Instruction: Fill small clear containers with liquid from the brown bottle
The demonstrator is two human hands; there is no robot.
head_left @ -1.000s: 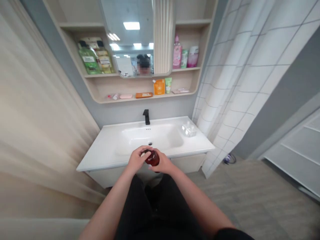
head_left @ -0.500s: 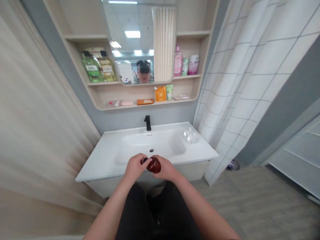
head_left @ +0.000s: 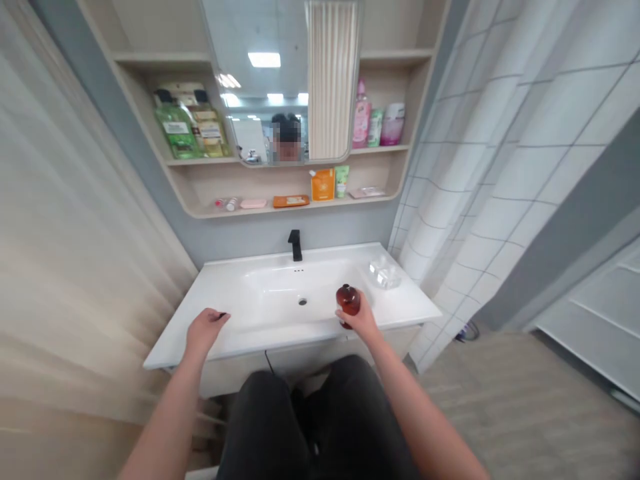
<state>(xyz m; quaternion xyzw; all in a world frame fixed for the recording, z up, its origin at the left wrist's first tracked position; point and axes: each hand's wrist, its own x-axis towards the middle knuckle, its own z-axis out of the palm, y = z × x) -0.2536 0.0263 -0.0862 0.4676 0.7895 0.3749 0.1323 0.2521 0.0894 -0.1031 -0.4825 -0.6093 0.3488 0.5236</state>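
Note:
My right hand [head_left: 361, 319] is wrapped round a reddish-brown bottle [head_left: 349, 300], held upright over the front right part of the sink. The bottle's short neck points up and looks dark at the top. Over the left side of the white countertop, my left hand [head_left: 204, 330] pinches a small black cap [head_left: 222, 315] between thumb and fingers. Between the two hands lies the white sink basin [head_left: 270, 303], with a drain [head_left: 302, 301] in its floor. The bottle's lower side is partly covered by my fingers.
A black faucet [head_left: 295, 245] rises behind the basin. Clear plastic containers [head_left: 385, 273] stand on the right of the counter. The wall cabinet above holds a green bottle [head_left: 176, 127], an orange pouch [head_left: 323, 185] and a pink pump bottle [head_left: 361, 119]. Curtains hang on both sides.
My hands were together at the bottle and have moved apart. The black cap has come off and gone left in my left hand, while my right hand has carried the bottle right and upright.

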